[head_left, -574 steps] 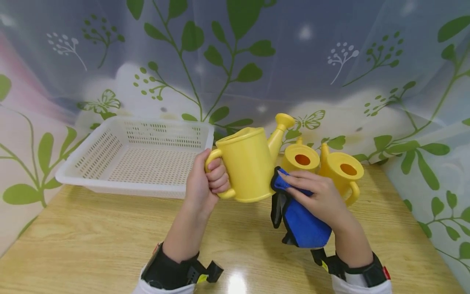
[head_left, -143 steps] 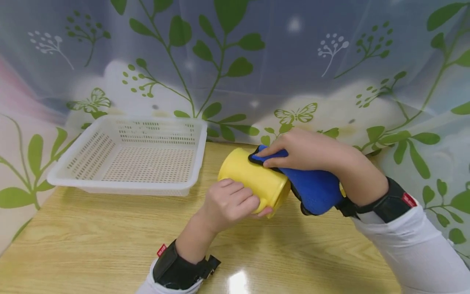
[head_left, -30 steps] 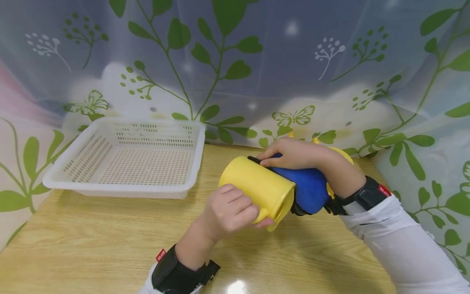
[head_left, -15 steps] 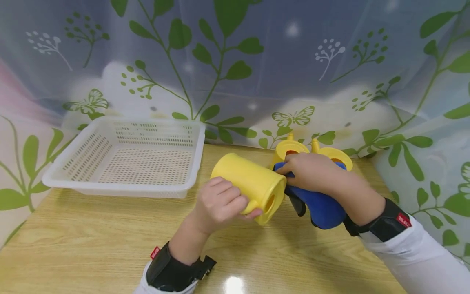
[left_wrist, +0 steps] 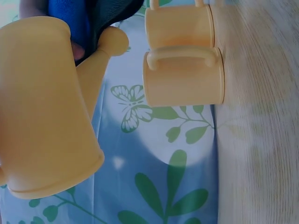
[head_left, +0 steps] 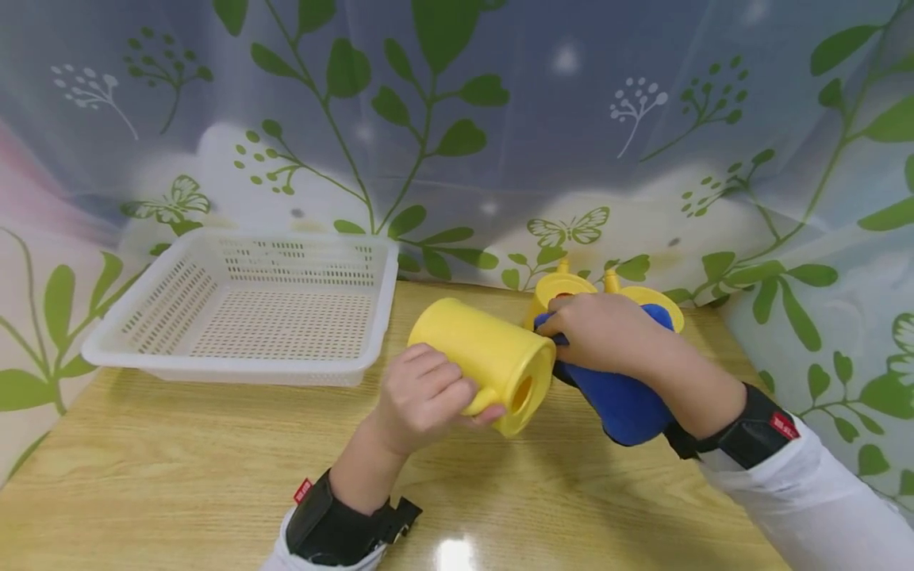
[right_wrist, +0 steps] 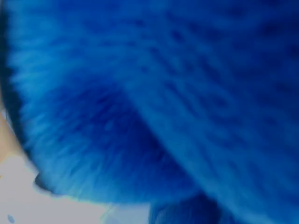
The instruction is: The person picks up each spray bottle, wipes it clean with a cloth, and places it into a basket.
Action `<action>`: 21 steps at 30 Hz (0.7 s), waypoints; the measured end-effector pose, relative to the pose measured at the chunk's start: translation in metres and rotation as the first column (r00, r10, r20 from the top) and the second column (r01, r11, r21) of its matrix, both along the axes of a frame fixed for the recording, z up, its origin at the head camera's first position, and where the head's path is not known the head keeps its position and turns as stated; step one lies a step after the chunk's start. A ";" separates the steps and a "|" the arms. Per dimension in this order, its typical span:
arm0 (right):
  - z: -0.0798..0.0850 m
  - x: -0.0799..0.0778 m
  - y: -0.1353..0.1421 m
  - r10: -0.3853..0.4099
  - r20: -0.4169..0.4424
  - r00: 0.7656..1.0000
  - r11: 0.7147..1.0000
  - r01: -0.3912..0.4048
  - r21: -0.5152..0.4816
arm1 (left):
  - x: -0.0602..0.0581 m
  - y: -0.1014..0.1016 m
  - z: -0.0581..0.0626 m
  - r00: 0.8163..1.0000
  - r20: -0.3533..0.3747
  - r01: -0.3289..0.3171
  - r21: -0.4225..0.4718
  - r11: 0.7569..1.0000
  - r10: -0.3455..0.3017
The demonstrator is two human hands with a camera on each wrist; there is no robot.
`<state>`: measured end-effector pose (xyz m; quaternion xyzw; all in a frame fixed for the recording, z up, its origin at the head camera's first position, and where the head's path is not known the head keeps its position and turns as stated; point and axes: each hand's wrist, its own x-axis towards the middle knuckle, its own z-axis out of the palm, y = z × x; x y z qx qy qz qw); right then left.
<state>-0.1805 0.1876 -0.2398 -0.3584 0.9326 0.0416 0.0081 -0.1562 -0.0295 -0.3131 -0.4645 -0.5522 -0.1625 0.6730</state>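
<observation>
In the head view my left hand (head_left: pixel 424 396) grips the handle of a yellow watering can (head_left: pixel 485 349). The can is tipped over in the air, its top opening turned to the lower right. My right hand (head_left: pixel 607 333) holds a blue cloth (head_left: pixel 628 404) with dark edging on the can's far right side. From the left wrist, the cloth (left_wrist: pixel 69 16) and its black part overlap the tip of the spout (left_wrist: pixel 96 77). Blue pile of the cloth (right_wrist: pixel 117 116) fills most of the right wrist view.
Two more yellow watering cans, one at the left (head_left: pixel 539 293) and one at the right (head_left: pixel 660 308), stand behind my right hand, partly hidden. A white perforated plastic basket (head_left: pixel 357 365) stands at the left on the wooden table (head_left: pixel 214 468). A leaf-printed curtain hangs behind.
The watering can was upright 19 s ago and is now tipped. Over the last second it shifted slightly left, and the cloth moved off its side wall to the right, by the spout.
</observation>
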 end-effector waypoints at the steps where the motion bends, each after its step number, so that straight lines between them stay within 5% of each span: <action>1: 0.000 -0.002 0.000 0.038 -0.005 0.999 0.999 -0.038 -0.025 | 0.000 0.000 0.000 1.000 -0.003 0.001 0.006 1.000 -0.001; 6: -0.001 -0.010 0.001 0.156 -0.021 0.988 0.978 -0.157 -0.139 | 0.000 -0.002 0.002 1.000 -0.023 -0.004 0.022 1.000 0.005; 12: -0.001 -0.009 0.001 0.149 -0.014 0.989 0.984 -0.150 -0.100 | 0.004 -0.002 0.007 1.000 -0.027 -0.004 -0.012 1.000 0.004; 21: 0.002 -0.003 -0.004 -0.073 0.105 0.992 0.989 0.058 0.135 | 0.006 -0.003 0.010 0.999 0.006 -0.032 -0.031 0.999 0.032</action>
